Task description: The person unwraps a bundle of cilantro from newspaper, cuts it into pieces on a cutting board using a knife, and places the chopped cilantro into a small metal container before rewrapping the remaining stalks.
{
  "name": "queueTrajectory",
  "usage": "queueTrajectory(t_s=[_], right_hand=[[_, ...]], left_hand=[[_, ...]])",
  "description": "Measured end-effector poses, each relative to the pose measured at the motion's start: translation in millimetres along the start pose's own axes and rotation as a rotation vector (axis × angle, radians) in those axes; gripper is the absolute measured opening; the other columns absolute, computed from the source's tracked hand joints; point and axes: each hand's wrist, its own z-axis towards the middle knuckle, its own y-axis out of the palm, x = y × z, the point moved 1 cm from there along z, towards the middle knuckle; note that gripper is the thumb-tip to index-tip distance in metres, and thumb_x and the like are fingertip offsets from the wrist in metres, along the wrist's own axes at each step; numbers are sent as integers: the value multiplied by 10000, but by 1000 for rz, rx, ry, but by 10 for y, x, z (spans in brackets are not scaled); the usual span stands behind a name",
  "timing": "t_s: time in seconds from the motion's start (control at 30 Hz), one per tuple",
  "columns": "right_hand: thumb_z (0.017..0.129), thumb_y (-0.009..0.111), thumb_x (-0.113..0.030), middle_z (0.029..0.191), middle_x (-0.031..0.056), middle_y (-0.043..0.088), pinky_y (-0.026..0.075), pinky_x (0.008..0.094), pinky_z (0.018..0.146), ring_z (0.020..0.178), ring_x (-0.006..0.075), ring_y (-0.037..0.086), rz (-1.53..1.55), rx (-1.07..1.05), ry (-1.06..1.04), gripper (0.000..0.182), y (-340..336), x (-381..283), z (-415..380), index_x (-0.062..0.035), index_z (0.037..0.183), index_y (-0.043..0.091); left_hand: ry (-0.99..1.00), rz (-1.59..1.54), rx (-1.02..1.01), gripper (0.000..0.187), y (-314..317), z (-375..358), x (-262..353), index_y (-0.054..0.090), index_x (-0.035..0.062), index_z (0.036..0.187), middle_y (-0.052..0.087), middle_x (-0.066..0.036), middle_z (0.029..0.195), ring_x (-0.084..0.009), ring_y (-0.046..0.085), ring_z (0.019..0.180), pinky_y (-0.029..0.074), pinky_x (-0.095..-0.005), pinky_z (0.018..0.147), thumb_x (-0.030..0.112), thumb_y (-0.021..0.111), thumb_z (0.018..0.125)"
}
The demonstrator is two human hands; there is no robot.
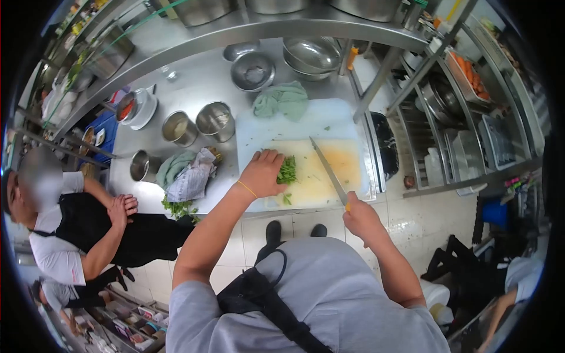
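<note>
My left hand rests on the cutting board, its curled fingers closed over a bunch of green leafy herbs. Cut ends of the herbs stick out on the hand's right side. In my right hand is the handle of a long kitchen knife. Its blade slants up and left over the board, apart from the herbs. Small green scraps lie scattered on the board's yellowed part. My left palm hides some of the bunch.
Behind the board lie a green cloth and metal bowls. Left of it stand metal pots and a newspaper-wrapped bundle with leaves. A person in a black apron stands at left, hands together. Shelving rises at right.
</note>
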Motion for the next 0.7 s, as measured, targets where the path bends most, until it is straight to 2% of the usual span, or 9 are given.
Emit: queueTrajectory(t_s=[0.03,0.1,0.2,0.3,0.43,0.5,0.53,0.63,0.7], right_hand=[[883,532,-83,944,306,673,505,556,842,930,474,662,30,53,-27,333,31,-15,-64,32,1185,453],[881,534,-79,942,307,673,506,557,840,926,476,661,56,70,44,327,35,-131,-218,29,1179,453],[878,538,-75,939,306,674,509,559,832,917,480,660,109,97,151,323,119,-258,-341,26,1172,451],[880,543,-77,933,302,676,513,560,821,909,482,661,119,110,223,318,278,-275,-424,22,1167,448],[881,548,-77,919,295,679,520,561,811,904,479,664,130,101,233,294,345,-294,-521,22,1139,449],[877,554,-75,913,292,678,522,560,806,902,476,665,115,103,199,296,329,-263,-526,28,1133,448],[874,561,-73,907,289,677,524,559,801,901,473,667,104,94,178,298,315,-247,-516,34,1128,446],[872,566,-70,894,293,668,526,559,790,887,476,664,109,122,124,318,330,-152,-478,42,1144,444],[878,557,-72,895,306,664,525,565,792,878,488,657,125,143,92,331,388,-118,-480,44,1166,443]], left_hand=[[27,-21,-3,810,51,25,7,523,-4,1375,547,-212,1355,-403,485,1306,406,-475,1105,403,804,734],[9,-17,16,562,111,103,-7,603,-10,1201,597,-164,1173,-330,552,1175,446,-471,1033,311,750,763],[43,-28,41,498,268,309,60,606,-10,1192,579,-157,1151,-337,539,1147,449,-447,1005,256,722,786],[50,-32,65,497,336,481,244,604,-22,1166,575,-160,1131,-341,532,1132,442,-467,1008,252,723,768],[31,8,21,571,233,500,296,583,-41,1205,575,-177,1190,-362,505,1212,412,-499,1061,311,740,783],[133,68,324,639,174,428,257,571,-22,1252,563,-203,1266,-388,448,1316,356,-539,1125,360,776,783],[140,81,338,639,124,422,256,571,-22,1252,563,-203,1266,-388,448,1316,356,-539,1125,360,776,783],[274,-158,339,643,51,468,221,582,-4,1278,535,-207,1359,-416,434,1355,347,-522,1161,371,792,799],[380,-281,241,566,170,490,144,594,26,1248,542,-178,1341,-385,506,1281,426,-483,1100,299,801,798]])
